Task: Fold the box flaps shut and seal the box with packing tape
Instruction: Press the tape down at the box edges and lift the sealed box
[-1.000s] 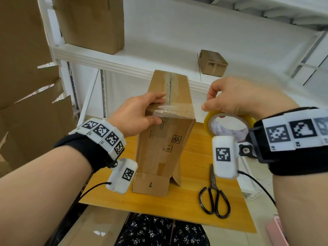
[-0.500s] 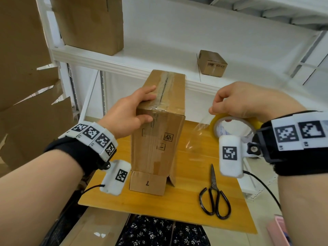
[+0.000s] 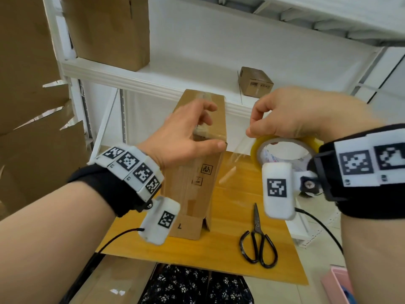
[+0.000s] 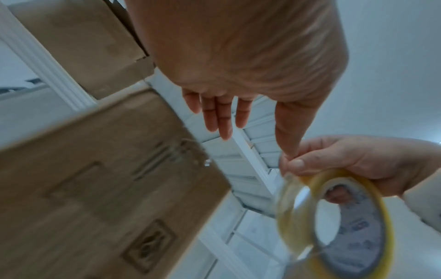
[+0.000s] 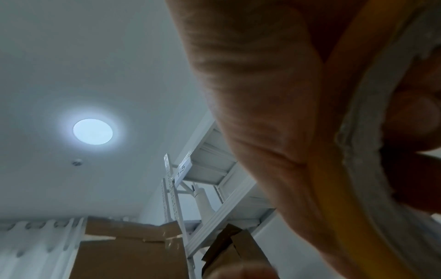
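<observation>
On the wooden board [image 3: 241,255], centre frame, the box [image 3: 192,172] is standing upright for sealing. The left hand [image 3: 186,137], fingers spread, is pressing the tape end onto its top edge. The right hand [image 3: 291,115] is gripping the tape roll [image 3: 285,150] and pinching the strip, apparently to tension it.

It looked like a stockroom or packing area: white metal shelving [image 3: 131,80] carried cardboard boxes [image 3: 109,29], flattened cardboard [image 3: 32,139] stood at the left, a numbered tag [image 5: 182,169] marked one shelf, and scissors [image 3: 256,224] lay on the wooden surface [image 3: 219,255].
</observation>
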Demonstrator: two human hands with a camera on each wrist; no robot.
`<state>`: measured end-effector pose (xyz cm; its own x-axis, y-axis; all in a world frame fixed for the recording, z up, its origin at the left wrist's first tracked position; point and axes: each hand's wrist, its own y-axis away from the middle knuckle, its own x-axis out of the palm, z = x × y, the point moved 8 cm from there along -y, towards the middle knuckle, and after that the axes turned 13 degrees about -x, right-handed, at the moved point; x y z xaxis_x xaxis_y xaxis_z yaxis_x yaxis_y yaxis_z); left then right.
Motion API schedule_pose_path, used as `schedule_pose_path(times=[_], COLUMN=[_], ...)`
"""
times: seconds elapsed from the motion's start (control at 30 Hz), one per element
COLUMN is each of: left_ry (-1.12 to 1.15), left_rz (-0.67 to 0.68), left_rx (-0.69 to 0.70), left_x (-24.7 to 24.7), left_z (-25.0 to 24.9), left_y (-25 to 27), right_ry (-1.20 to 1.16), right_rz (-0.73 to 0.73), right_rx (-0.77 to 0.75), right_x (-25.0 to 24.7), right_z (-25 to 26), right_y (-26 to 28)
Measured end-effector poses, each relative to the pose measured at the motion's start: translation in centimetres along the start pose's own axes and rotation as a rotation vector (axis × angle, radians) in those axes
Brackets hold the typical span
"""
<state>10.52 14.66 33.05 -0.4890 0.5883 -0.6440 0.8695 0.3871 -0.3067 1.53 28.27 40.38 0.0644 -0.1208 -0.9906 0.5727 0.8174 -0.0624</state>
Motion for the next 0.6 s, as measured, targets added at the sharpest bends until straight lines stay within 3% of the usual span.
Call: schedule_pose_path(times=[0.17,0.27,0.6], left_ry=[-0.002,-0.092,-0.008], left_rz=[0.155,0.161,0.271], left_rx=[-0.036,-0.034,-0.272], left_x=[1.7,2.1,0.9], left_z=[-3.8,-4.0,3.2], left_y=[-1.1,-1.1,1.1], right_ry=[0.148,0.142,0.064], right_rz=[0.013,0.021,0.016], right_rx=[-0.047,-0.058,-0.047], right_x=[0.4,0.3,-0.2], right_z=[1.7,2.0,1.3], right_y=[-0.1,0.1,0.4])
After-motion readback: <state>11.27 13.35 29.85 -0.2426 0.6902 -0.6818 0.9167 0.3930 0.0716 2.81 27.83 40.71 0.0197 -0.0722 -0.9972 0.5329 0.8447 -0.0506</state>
